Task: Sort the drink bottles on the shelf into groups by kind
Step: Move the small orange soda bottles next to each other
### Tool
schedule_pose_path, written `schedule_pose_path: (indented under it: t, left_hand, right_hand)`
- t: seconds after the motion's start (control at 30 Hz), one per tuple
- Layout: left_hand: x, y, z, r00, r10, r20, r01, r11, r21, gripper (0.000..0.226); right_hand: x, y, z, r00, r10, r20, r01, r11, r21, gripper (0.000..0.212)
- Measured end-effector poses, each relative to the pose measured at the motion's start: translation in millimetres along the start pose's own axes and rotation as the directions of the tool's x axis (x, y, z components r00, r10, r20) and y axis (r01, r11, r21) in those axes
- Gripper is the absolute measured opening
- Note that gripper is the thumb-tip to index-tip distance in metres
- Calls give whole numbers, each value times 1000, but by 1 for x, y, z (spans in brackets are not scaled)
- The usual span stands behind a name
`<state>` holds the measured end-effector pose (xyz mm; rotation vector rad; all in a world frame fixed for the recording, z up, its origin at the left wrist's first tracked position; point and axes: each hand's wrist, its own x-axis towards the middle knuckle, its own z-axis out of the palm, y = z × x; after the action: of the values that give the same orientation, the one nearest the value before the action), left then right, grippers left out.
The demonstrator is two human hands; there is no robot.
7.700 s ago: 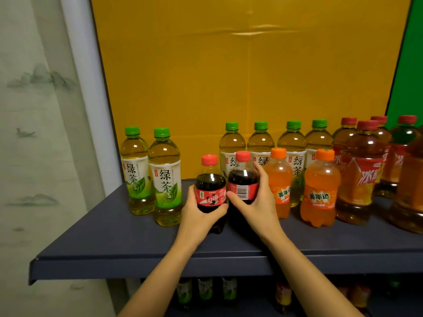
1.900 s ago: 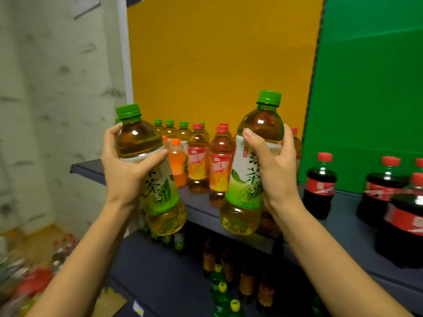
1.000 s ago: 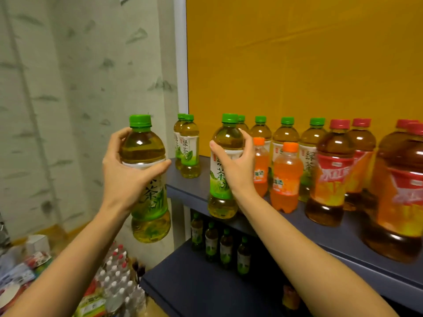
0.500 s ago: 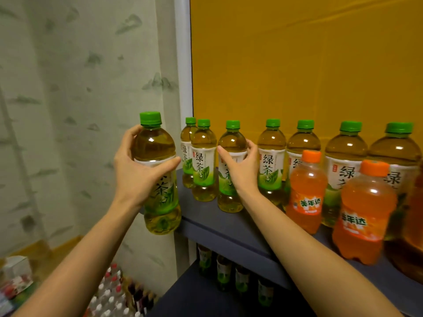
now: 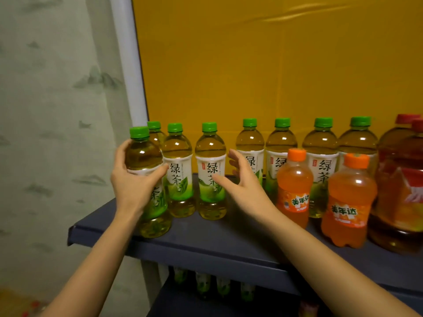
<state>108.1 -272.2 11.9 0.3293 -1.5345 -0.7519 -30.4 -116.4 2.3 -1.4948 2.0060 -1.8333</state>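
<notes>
Up front, the left hand grips a green-capped tea bottle with pale yellow liquid and a white-and-green label, its base at the front left corner of the dark shelf. Just beside it, the right hand is spread wide and empty, next to another green tea bottle standing in the row. Two orange soda bottles stand right of that; bare shelf lies along the front edge.

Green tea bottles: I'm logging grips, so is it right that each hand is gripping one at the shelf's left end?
Not quite. In the head view only the left hand grips a green tea bottle; the right hand is open, beside another green tea bottle.
</notes>
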Motion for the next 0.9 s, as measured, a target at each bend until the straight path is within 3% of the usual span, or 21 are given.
schedule_pose_path:
  t: [0.13, 0.27, 0.37, 0.43, 0.53, 0.6, 0.7, 0.8, 0.9]
  left_hand:
    - [4, -11, 9, 999, 12, 53, -9, 998, -55, 73]
    - [7, -18, 9, 994, 20, 103, -13, 997, -75, 77]
    - [2, -18, 4, 993, -9, 116, 3, 999, 54, 90]
    - [-11, -8, 4, 996, 78, 32, -83, 980, 183, 91]
    - [-40, 16, 23, 944, 329, -29, -324, 940, 110, 63]
    - [-59, 32, 46, 921, 383, 72, -381, 923, -46, 50]
    - [-85, 50, 84, 886, 305, 350, -253, 949, -186, 59]
    - [-105, 56, 120, 783, 108, 612, -49, 992, -113, 89]
    - [-116, 54, 148, 698, -42, 715, 93, 995, -32, 104]
  right_hand:
    - [-24, -6, -18, 999, -40, 0, 40, 996, -78, 61]
    - [-45, -13, -44, 983, -176, -54, 159, 960, -229, 46]
    - [-60, -16, -70, 954, -250, -163, 188, 928, -322, 36]
    - [-69, -12, -90, 895, -339, -290, 194, 881, -431, 32]
    - [-82, 0, -112, 765, -420, -488, 88, 819, -567, 42]
    - [-89, 9, -119, 728, -393, -561, 15, 828, -561, 55]
    - [-94, 27, -122, 761, -262, -593, -80, 869, -488, 74]
    - [-97, 35, -121, 817, -41, -575, -149, 948, -279, 90]
    - [-97, 39, -121, 811, 141, -568, -248, 962, -115, 88]
